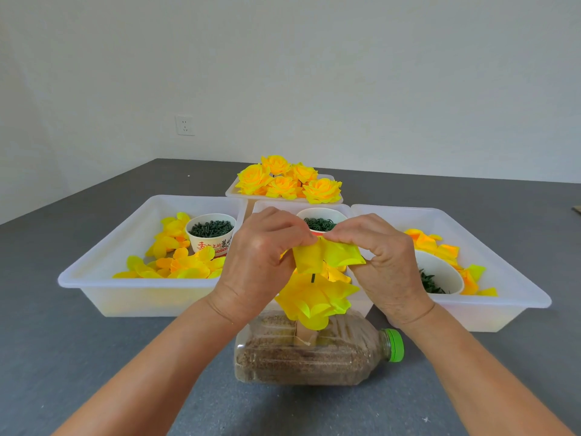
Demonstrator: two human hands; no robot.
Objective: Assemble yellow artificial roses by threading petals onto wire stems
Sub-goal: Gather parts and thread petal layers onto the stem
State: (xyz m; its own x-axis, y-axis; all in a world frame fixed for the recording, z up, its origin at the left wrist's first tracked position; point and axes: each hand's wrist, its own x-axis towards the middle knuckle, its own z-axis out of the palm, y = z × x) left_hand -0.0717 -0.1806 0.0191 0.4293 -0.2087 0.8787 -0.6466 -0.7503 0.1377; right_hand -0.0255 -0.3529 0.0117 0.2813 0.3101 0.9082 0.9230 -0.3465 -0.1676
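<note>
My left hand [262, 247] and my right hand [382, 253] meet above the table's middle, and both pinch a yellow petal piece [327, 254] at its top. Under it a short dark wire stem [313, 277] shows. Lower on the stem sits a stack of yellow petals [314, 302]. The stem stands over a sand-filled plastic bottle [301, 357] lying on its side with a green cap [395, 345]. Several finished yellow roses [287, 180] lie in a far tray.
A white tray [103, 272] on the left holds loose yellow petals [176, 262] and a paper cup of dark green parts [211, 230]. A right tray [509, 297] holds petals and a white cup [440, 275]. A middle cup [320, 220] holds green rings.
</note>
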